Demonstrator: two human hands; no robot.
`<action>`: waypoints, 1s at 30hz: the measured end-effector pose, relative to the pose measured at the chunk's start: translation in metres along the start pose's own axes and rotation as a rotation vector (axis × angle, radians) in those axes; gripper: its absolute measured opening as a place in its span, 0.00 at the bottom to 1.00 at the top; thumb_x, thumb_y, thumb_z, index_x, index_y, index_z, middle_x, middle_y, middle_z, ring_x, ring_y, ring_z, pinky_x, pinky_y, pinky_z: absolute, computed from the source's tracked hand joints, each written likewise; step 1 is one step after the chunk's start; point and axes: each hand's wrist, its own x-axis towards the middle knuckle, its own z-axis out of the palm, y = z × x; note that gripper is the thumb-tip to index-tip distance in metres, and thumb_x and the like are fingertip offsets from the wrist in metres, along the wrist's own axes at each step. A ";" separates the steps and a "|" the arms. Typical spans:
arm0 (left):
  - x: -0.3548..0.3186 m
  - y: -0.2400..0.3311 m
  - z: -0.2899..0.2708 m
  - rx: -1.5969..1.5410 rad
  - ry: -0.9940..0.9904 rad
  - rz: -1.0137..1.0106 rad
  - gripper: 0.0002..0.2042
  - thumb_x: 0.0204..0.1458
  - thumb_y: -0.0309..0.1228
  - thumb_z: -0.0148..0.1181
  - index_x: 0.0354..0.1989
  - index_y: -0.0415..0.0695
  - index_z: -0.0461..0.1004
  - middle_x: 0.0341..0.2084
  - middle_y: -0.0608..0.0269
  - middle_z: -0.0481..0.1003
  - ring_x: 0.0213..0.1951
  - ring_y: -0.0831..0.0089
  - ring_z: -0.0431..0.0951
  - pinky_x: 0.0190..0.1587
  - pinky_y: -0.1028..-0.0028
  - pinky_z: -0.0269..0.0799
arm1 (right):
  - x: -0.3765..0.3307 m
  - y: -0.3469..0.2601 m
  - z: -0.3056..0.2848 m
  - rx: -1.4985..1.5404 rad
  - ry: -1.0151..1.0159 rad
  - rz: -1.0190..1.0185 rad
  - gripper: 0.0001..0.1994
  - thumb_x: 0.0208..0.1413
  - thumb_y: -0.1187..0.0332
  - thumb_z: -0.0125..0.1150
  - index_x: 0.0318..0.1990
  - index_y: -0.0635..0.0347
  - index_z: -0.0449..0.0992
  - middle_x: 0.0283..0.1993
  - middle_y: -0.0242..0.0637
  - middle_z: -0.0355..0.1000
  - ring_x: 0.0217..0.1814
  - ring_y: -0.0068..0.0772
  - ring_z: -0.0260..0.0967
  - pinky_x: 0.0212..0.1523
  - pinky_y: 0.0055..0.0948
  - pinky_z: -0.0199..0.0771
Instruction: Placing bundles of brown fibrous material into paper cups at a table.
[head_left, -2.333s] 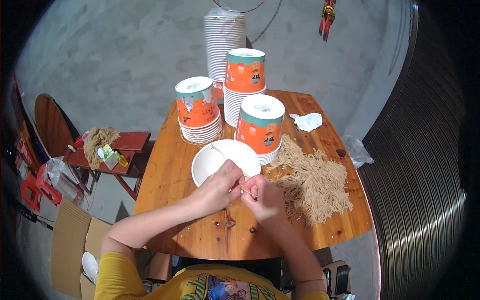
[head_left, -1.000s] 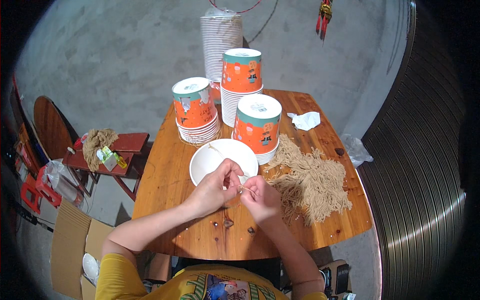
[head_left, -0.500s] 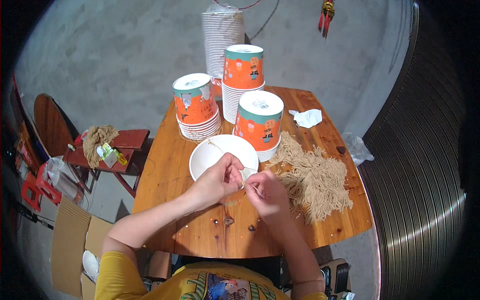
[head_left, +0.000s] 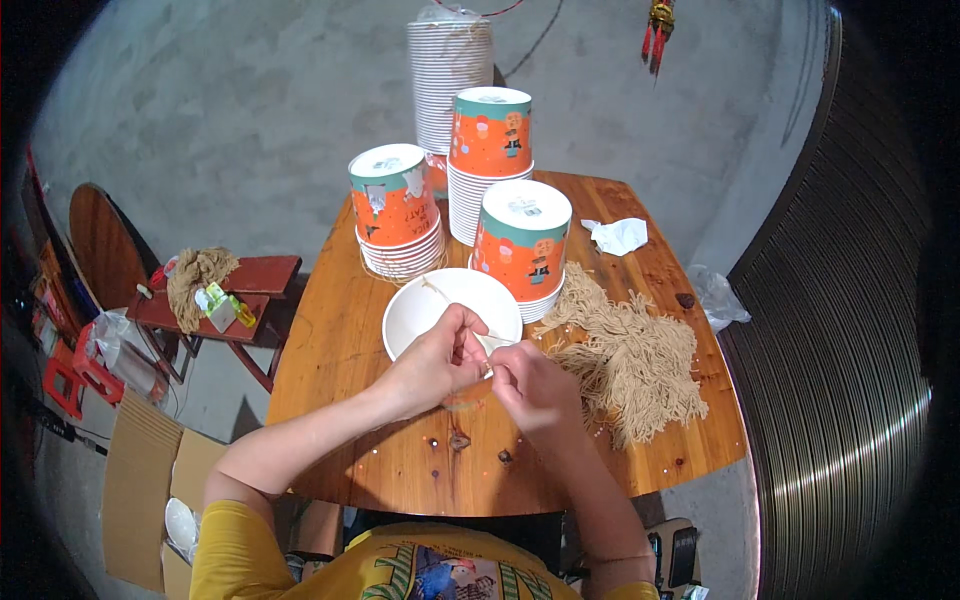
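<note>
A white paper bucket (head_left: 440, 293) sits open side up on the wooden table in front of me, a short tan string lying inside its far wall. At its near right rim my left hand (head_left: 440, 358) is closed, thumb and fingers pinching a thin string (head_left: 488, 372). Close beside it my right hand (head_left: 537, 388) is closed too, its fingertips on the same string; the exact grip is partly hidden by the fingers. To the right of my right hand lies a big heap of tan strings (head_left: 640, 365).
Upturned orange-and-green bucket stacks (head_left: 520, 250) stand behind the bowl-like bucket, with a tall white stack (head_left: 450, 90) at the back. Crumpled tissue (head_left: 618, 236) lies at the far right of the wooden table (head_left: 350, 480). A red bench (head_left: 265, 275) stands left, a cardboard box (head_left: 140, 490) lower left.
My right hand has drawn in slightly, its fingers curling closer over the string beside the left hand. My left hand holds nearly the same place at the rim.
</note>
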 end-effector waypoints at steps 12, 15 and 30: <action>-0.001 0.002 0.002 0.072 0.030 0.035 0.16 0.51 0.18 0.57 0.45 0.40 0.60 0.26 0.66 0.69 0.31 0.81 0.71 0.37 0.79 0.69 | 0.005 0.002 -0.006 -0.153 -0.080 -0.090 0.13 0.49 0.75 0.61 0.42 0.57 0.69 0.35 0.38 0.71 0.33 0.41 0.73 0.30 0.35 0.73; -0.001 0.001 0.002 0.059 0.041 0.012 0.15 0.51 0.18 0.57 0.45 0.40 0.60 0.26 0.67 0.69 0.31 0.81 0.71 0.36 0.79 0.69 | 0.005 -0.001 -0.010 -0.195 -0.100 -0.129 0.12 0.49 0.74 0.62 0.42 0.57 0.71 0.36 0.37 0.71 0.35 0.40 0.73 0.31 0.34 0.73; 0.000 0.003 -0.001 -0.117 0.047 -0.129 0.14 0.51 0.21 0.58 0.43 0.41 0.60 0.26 0.68 0.68 0.28 0.83 0.69 0.24 0.82 0.69 | 0.031 0.001 -0.013 -0.225 -0.341 -0.154 0.12 0.45 0.67 0.61 0.35 0.60 0.68 0.34 0.38 0.66 0.34 0.40 0.72 0.29 0.38 0.75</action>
